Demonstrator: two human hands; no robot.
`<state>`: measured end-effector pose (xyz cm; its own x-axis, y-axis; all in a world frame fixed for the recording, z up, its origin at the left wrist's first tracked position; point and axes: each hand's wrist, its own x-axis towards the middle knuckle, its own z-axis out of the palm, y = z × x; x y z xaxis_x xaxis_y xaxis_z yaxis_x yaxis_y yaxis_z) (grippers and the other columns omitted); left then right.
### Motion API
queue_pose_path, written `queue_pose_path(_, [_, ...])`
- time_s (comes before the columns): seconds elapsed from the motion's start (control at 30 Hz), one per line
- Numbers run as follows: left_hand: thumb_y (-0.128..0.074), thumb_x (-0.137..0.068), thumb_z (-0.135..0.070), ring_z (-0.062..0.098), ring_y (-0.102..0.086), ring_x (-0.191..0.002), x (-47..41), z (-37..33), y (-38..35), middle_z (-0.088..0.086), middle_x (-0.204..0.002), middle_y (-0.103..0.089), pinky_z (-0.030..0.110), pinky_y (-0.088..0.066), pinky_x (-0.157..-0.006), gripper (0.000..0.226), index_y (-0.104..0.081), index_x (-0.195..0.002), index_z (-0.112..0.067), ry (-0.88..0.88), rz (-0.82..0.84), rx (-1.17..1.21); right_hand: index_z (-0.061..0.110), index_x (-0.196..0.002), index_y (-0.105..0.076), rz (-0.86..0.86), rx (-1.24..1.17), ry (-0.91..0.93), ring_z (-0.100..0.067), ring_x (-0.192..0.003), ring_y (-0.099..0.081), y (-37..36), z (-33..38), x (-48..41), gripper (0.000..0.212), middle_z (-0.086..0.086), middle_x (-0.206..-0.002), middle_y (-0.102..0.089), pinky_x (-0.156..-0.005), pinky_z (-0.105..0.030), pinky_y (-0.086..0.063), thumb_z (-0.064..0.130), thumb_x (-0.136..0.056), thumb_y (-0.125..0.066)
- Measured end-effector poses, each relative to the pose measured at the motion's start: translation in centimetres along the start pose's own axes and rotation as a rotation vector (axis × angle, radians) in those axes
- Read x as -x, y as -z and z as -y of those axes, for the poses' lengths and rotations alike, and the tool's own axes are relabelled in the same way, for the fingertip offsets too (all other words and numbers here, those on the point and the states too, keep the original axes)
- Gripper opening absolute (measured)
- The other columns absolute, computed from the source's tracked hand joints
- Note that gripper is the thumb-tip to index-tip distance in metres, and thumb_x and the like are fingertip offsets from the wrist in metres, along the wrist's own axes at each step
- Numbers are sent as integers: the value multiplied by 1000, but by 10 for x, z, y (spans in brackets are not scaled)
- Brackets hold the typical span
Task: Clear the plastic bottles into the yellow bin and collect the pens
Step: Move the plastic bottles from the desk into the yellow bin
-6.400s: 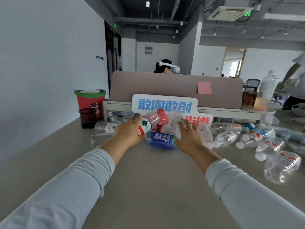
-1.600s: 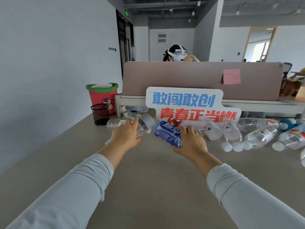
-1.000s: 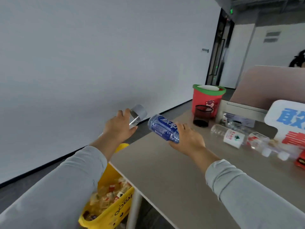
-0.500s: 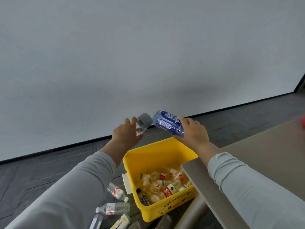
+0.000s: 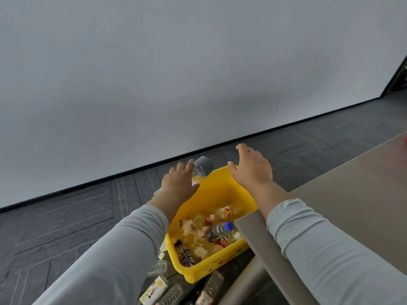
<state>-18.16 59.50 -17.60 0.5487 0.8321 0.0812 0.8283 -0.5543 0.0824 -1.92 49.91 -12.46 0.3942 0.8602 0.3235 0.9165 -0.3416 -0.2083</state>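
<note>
The yellow bin (image 5: 220, 190) stands on the floor beside the table corner, holding several plastic bottles. A bottle with a blue cap (image 5: 219, 231) lies on top of the pile inside. My left hand (image 5: 179, 183) hovers over the bin's far left rim and still holds a clear bottle with a grey label (image 5: 201, 168). My right hand (image 5: 251, 170) is spread with straight fingers above the bin's far rim, holding nothing. No pens are in view.
The grey table (image 5: 352, 205) fills the right side, its corner overlapping the bin. Several bottles and a small carton (image 5: 154, 290) lie on the dark floor in front of and left of the bin. A plain white wall runs behind.
My right hand has let go of the blue bottle, which now lies in the bin. The left hand has lowered slightly toward the bin with its clear bottle.
</note>
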Motion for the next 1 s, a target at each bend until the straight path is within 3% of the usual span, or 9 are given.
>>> queue_pose_path(0.1, [-49,-90,-54,32,-37,-131,-11,-10,1,12,-146,-31,41,-39,-102,85,-1,-151,-18,6,39,-57,11,-128,-41,12,1,-2,-28,-109,-55,0,-1,1,43,-10,-122,-57,-82,-40,-49,36,-94,-47])
queue_pose_path(0.33, [-43,-95,-46,27,-45,-121,4,-25,19,10,-133,-44,37,-43,-96,54,-36,-136,-12,-90,-48,-121,13,-127,-44,8,-2,-2,-25,-103,-59,9,-3,9,41,-9,-118,-61,-82,-39,-52,38,-95,-46])
queue_pose_path(0.57, [-43,-96,-41,25,-49,-116,29,-52,66,9,-129,-48,36,-45,-91,47,-41,-132,-11,-156,-89,-117,12,-128,-43,-15,42,-21,-27,-106,-59,43,-23,44,42,-9,-119,-60,-81,-38,-49,38,-95,-45])
queue_pose_path(1.0, [-42,-96,-41,26,-47,-115,99,-235,106,6,-127,-47,35,-42,-86,44,-42,-128,-12,-515,-166,3,13,-123,-44,-127,232,-329,-29,-98,-61,174,-160,193,37,-9,-107,-64,-72,-35,-47,36,-94,-44])
